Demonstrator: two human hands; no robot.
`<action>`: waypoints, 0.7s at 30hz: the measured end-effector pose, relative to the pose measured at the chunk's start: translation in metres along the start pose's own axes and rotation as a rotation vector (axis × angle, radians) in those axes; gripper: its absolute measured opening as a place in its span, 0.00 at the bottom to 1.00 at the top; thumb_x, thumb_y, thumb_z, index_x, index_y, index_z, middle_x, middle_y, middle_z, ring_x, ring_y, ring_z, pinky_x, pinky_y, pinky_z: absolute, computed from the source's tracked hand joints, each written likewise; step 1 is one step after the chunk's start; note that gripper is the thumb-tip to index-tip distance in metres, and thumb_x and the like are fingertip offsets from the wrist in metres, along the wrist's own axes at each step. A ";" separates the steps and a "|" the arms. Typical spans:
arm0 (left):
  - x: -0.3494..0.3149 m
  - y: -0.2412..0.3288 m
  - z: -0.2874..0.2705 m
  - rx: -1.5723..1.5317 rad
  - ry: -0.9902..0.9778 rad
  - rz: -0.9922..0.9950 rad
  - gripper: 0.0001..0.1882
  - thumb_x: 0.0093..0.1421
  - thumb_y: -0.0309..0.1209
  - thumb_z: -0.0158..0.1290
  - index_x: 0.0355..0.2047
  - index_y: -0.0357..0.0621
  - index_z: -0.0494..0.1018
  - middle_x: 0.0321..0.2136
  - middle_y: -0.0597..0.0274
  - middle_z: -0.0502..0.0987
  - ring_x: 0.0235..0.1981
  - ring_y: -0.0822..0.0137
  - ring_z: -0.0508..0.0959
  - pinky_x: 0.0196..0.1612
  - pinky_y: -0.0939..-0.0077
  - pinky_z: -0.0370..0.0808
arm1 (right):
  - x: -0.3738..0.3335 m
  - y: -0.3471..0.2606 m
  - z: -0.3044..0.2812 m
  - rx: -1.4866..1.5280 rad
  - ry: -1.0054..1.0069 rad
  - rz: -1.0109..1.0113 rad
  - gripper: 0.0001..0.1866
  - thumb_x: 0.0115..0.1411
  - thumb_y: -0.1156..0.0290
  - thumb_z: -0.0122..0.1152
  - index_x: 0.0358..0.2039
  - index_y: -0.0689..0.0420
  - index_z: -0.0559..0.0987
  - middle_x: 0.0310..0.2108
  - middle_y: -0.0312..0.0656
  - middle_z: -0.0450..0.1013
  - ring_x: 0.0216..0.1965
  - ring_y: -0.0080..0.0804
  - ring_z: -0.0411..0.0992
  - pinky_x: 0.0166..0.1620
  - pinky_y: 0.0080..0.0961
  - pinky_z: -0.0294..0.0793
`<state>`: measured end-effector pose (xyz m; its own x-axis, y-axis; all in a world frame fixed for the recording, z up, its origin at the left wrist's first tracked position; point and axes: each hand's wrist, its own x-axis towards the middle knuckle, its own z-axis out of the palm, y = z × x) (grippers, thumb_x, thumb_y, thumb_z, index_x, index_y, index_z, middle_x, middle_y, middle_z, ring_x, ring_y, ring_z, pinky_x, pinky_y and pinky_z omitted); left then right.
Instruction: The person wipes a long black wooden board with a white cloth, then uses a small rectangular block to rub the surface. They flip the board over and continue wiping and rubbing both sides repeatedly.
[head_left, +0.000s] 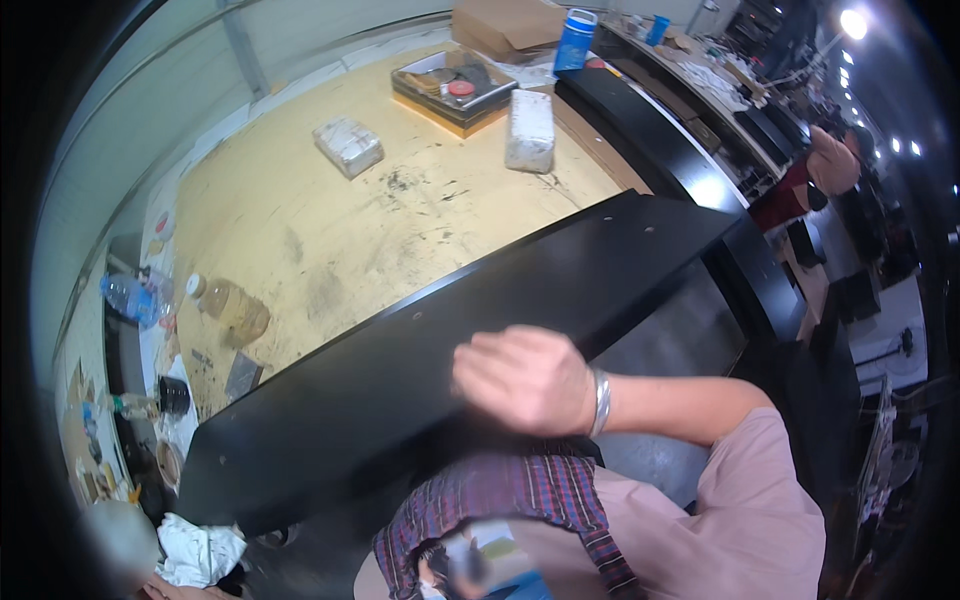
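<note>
A long, glossy black board (pixel 400 350) lies slantwise before me, from lower left to upper right, with several small round marks or holes in its face. Over its near edge, around the middle, is my right hand (pixel 525 382), with a silver bangle at the wrist. The fingers are curled in and slightly blurred; whatever they close on is hidden beneath them. My left hand does not show. Beyond the board spreads a stained yellow tabletop (pixel 300 240). A small dark block (pixel 243 375) sits close to the board's far left edge.
Two white wrapped blocks (pixel 348 147) and a shallow box of odds and ends (pixel 455 90) are farther back. A bottle of brownish liquid (pixel 230 308) lies at left. Another black board (pixel 660 140) runs along the right. People are at far right (pixel 835 165) and lower left (pixel 120 545).
</note>
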<state>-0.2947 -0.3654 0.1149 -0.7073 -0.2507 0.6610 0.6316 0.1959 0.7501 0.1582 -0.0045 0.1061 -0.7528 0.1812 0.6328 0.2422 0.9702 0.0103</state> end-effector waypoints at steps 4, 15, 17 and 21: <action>-0.013 -0.001 -0.035 -0.160 0.011 0.012 0.17 0.71 0.28 0.52 0.54 0.26 0.75 0.55 0.47 0.77 0.53 0.59 0.77 0.60 0.68 0.73 | 0.062 0.052 -0.007 0.089 -0.024 0.177 0.15 0.49 0.59 0.71 0.21 0.52 0.74 0.20 0.40 0.72 0.26 0.42 0.75 0.29 0.41 0.70; -0.117 0.054 -0.027 0.139 -0.263 -0.067 0.14 0.67 0.22 0.52 0.50 0.30 0.77 0.49 0.55 0.79 0.49 0.65 0.76 0.56 0.69 0.70 | 0.109 0.089 0.035 0.252 -0.595 0.538 0.20 0.56 0.54 0.65 0.23 0.61 0.80 0.18 0.51 0.72 0.26 0.49 0.74 0.32 0.44 0.68; -0.115 0.064 -0.024 0.150 -0.280 -0.054 0.12 0.66 0.21 0.53 0.48 0.30 0.78 0.49 0.54 0.79 0.49 0.63 0.77 0.56 0.69 0.70 | 0.103 0.101 0.054 0.326 -0.602 0.592 0.19 0.56 0.56 0.65 0.23 0.62 0.79 0.16 0.49 0.70 0.23 0.43 0.72 0.31 0.41 0.66; -0.117 0.074 -0.016 0.182 -0.262 0.012 0.11 0.64 0.20 0.55 0.46 0.31 0.79 0.47 0.54 0.79 0.48 0.64 0.78 0.54 0.69 0.72 | 0.091 0.121 0.093 0.483 -0.659 0.611 0.19 0.57 0.58 0.65 0.21 0.63 0.78 0.13 0.45 0.65 0.19 0.36 0.67 0.28 0.37 0.63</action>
<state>-0.1600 -0.3371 0.0931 -0.7729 0.0012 0.6346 0.5900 0.3697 0.7178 0.0622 0.1440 0.0927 -0.8058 0.5781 -0.1283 0.5347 0.6173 -0.5771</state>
